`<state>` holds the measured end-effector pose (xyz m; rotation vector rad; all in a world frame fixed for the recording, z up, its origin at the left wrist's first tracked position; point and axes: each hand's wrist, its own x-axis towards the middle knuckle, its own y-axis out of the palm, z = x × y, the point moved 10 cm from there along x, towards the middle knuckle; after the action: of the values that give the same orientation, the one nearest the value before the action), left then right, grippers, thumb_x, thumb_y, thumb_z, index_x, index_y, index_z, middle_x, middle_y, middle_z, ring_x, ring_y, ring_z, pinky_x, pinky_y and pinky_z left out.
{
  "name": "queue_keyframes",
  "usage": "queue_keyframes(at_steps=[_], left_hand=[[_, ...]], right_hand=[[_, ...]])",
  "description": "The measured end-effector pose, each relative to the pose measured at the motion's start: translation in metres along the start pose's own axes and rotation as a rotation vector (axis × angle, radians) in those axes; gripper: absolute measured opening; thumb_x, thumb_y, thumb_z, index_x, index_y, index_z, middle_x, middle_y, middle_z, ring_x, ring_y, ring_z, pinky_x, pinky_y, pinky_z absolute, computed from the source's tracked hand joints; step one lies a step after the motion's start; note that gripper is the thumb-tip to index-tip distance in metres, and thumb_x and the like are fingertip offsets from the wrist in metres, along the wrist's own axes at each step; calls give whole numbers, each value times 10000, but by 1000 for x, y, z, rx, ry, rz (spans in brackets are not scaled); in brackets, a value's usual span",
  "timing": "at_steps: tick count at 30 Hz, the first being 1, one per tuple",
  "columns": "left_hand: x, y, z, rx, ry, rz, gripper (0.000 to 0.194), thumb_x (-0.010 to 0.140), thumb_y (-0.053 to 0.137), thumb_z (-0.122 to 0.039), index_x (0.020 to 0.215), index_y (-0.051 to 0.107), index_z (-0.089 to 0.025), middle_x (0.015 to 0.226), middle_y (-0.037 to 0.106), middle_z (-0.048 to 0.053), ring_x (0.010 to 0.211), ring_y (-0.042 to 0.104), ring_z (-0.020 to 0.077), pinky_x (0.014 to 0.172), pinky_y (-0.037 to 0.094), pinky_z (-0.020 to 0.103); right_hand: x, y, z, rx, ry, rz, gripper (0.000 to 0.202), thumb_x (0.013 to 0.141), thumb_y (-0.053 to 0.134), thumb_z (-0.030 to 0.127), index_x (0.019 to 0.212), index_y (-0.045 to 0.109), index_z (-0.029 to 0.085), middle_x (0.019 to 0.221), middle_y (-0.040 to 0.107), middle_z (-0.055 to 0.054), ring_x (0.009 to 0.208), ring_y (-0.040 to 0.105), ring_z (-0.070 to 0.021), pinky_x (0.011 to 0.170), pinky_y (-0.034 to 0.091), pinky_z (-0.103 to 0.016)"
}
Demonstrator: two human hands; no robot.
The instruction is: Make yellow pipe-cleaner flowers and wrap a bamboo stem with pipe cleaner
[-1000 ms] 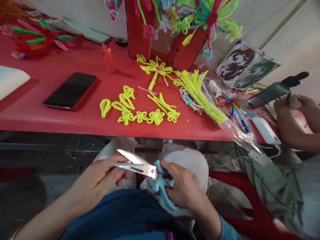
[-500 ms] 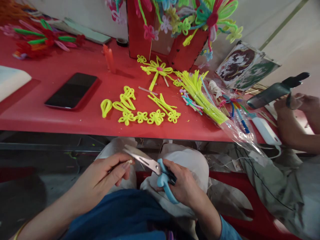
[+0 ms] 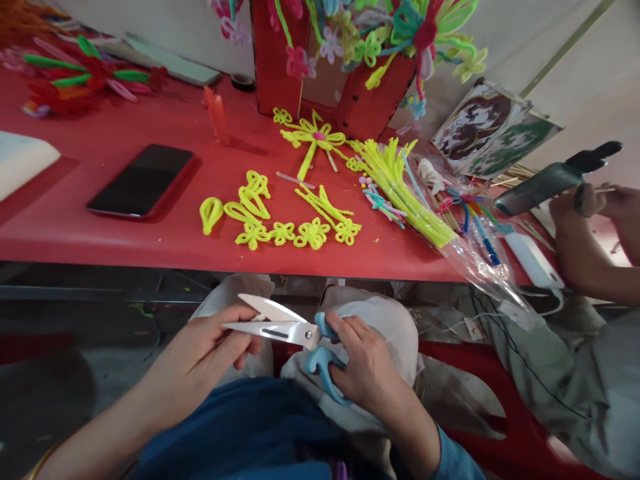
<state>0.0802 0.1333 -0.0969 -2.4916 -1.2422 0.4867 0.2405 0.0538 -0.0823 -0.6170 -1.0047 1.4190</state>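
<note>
The person's left hand (image 3: 213, 350) and right hand (image 3: 367, 367) were held above the lap, in front of the near edge of the red surface (image 3: 120, 241). The right hand's grip was closed around the light-blue handles of a pair of scissors (image 3: 306, 333), its fingers through the loops. The blades were spread apart and pointed toward the left hand, whose grip pinched a small pale piece (image 3: 259, 318) between thumb and fingers; it showed between the two blades, though whether either one touched it could not be told. On the surface just beyond lay a row of yellow pipe-cleaner flowers (image 3: 311, 234), with a yellow teardrop loop (image 3: 211, 216) to their left. Behind the row was a yellow pipe-cleaner figure with a pink centre (image 3: 319, 137). To the right, a bundle of yellow pipe cleaners (image 3: 405, 197) lay slantwise, its near end in a clear plastic sleeve (image 3: 483, 270). A black smartphone (image 3: 143, 180) lay farther left, near an upright orange-red object (image 3: 216, 115). At the far right, a co-worker's hands (image 3: 590, 207) were near a dark-handled tool (image 3: 543, 187).
</note>
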Motion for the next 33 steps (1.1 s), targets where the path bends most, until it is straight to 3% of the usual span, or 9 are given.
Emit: queue_keyframes(at_steps=[11,16,25,33], left_hand=[[-3,8,5,-105,-144,19,212,881,411,-343,801,569,-225,633,579,-61,509,536,95,516,445,202],[-2,12,7,-95,-135,75,217,870,417,-352,784,570,-225,630,573,-58,501,527,101,499,440,211],[-6,7,3,-56,-181,12,227,875,416,-391,818,570,-234,638,565,-66,527,514,113,536,428,228],[-4,9,0,-38,-142,32,281,891,405,-379,711,561,-230,638,566,-54,518,522,107,524,428,224]], right_hand=[[0,3,-6,9,71,63,443,748,607,232,1173,560,113,881,688,-119,817,647,-258,690,562,-361],[-1,4,-8,18,79,88,466,734,603,206,1191,559,120,890,691,-119,827,651,-261,693,562,-361],[0,4,-8,13,54,108,473,711,583,158,1183,571,133,827,697,-90,770,653,-234,649,551,-312],[-3,10,-7,54,54,147,450,770,594,190,1210,550,109,829,706,-109,727,667,-242,629,557,-336]])
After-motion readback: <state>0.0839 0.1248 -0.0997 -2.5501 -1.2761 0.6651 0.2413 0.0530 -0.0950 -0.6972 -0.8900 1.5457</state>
